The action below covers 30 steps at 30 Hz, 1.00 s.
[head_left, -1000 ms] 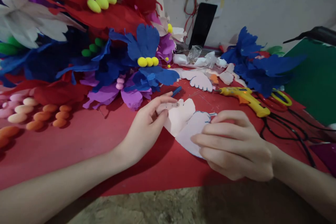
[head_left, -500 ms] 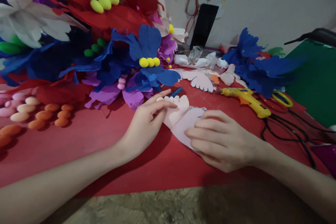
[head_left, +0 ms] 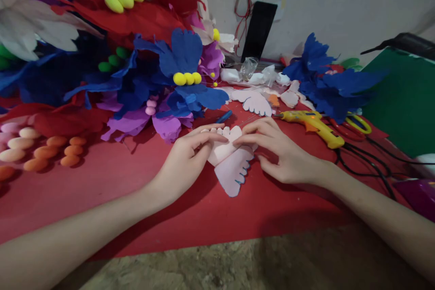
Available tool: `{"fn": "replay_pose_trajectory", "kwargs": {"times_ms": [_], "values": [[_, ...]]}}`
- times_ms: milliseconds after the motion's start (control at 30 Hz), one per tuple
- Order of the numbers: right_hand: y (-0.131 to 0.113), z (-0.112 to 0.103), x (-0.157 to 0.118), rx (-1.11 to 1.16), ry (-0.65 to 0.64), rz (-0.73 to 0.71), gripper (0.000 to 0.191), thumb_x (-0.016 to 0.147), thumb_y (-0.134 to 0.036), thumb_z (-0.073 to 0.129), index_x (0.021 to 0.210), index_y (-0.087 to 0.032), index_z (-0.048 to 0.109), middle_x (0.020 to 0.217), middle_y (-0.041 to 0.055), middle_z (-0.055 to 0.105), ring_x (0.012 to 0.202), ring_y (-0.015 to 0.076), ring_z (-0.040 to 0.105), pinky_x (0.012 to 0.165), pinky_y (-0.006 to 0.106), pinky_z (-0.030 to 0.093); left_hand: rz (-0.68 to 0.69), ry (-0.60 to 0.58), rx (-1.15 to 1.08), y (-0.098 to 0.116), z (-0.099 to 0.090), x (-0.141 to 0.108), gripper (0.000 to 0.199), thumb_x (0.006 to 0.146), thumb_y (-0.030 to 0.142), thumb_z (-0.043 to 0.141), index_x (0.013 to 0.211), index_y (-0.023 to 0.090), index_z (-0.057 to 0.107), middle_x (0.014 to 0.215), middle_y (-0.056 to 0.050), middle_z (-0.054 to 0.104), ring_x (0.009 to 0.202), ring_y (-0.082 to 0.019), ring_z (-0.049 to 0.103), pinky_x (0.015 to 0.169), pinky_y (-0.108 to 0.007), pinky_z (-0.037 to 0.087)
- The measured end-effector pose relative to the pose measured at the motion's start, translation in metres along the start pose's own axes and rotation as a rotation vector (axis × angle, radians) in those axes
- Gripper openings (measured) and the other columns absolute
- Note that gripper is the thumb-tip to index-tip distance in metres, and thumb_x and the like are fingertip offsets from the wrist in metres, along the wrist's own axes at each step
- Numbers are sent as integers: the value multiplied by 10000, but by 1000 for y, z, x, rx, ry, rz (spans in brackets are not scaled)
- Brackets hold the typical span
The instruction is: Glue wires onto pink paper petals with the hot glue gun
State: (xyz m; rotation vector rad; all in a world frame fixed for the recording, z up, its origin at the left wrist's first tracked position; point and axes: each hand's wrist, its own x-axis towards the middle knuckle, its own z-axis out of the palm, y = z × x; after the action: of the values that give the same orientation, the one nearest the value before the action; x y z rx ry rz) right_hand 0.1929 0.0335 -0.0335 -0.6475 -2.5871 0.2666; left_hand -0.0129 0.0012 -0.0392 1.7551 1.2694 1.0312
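Two pale pink paper or foam cut-outs lie overlapped on the red tabletop [head_left: 170,217]. The upper cut-out [head_left: 220,148] has a scalloped far edge; the lower cut-out [head_left: 231,173] fans towards me, its scalloped right edge outlined in blue. My left hand [head_left: 185,156] rests its outstretched fingers on the upper piece's left side. From the right, the fingertips of my right hand [head_left: 285,152] touch the pieces near where they overlap, thumb spread apart. Neither hand is closed around the cut-outs. Just beyond my left fingers lies a blue pen-like stick [head_left: 224,116].
Blue, red and purple flowers [head_left: 185,50] crowd the back left. Orange oval pieces [head_left: 45,152] lie at left. A yellow glue gun [head_left: 314,124] with black cable and yellow-handled scissors [head_left: 358,123] are at right. Another scalloped cut-out [head_left: 256,103] lies behind my hands.
The lower cut-out has turned so its blue-outlined scallops face right and its tip points towards me. My right hand has moved up and away from its lower part, fingers more spread.
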Motion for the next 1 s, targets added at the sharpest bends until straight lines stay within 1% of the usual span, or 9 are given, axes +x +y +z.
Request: {"fn": "replay_pose_trajectory", "kwargs": {"times_ms": [67,233,467,600,700,767,900,1000], "values": [[2,0,0,-13,10,-5,449,687,29,403,1048,-209,524,1026,67,516,1002,187,441,847,396,418,-13,0,-19,-1,0,1,288,807,144,392,821,189,676,1159,-32,629,1141,-196,527,995,-334,386],[4,2,0,-23,65,-25,218,799,-67,459,916,-214,571,986,57,519,976,178,452,850,394,400,-13,6,-59,-3,1,1,270,804,155,412,810,183,681,1145,-44,632,1140,-211,524,986,-338,391],[7,-1,1,-118,96,-26,87,789,-135,536,803,-178,610,973,76,527,953,193,426,841,395,367,-22,4,-72,-1,0,1,265,801,149,423,804,185,685,1151,-49,624,1151,-219,513,995,-347,381],[9,-6,1,-189,117,-24,101,796,-171,537,751,-197,624,959,68,537,941,199,430,830,402,356,-13,16,-70,-1,-1,1,266,800,151,422,794,186,685,1142,-46,629,1138,-224,522,987,-348,388],[11,-9,0,-256,102,-34,142,791,-185,538,670,-190,611,962,68,556,953,212,426,830,413,344,0,26,-54,-2,-1,1,266,799,147,411,790,186,674,1134,-44,633,1127,-215,531,981,-342,396],[13,-11,0,-279,88,-40,155,787,-202,545,648,-186,611,962,70,569,959,221,422,825,416,342,11,26,-38,-2,-1,1,266,797,146,404,796,180,667,1136,-48,632,1123,-206,536,974,-338,407],[15,-12,0,-285,49,-43,155,792,-233,555,674,-191,646,980,72,589,966,228,411,822,417,339,38,20,-11,-3,0,2,269,794,144,391,800,169,658,1126,-56,636,1106,-190,550,963,-331,424],[16,-13,-1,-296,33,-49,154,796,-234,550,708,-197,672,1000,76,602,982,240,395,839,438,326,60,24,-4,-4,0,2,272,793,136,386,806,161,657,1102,-63,643,1095,-181,557,961,-319,429]]}}
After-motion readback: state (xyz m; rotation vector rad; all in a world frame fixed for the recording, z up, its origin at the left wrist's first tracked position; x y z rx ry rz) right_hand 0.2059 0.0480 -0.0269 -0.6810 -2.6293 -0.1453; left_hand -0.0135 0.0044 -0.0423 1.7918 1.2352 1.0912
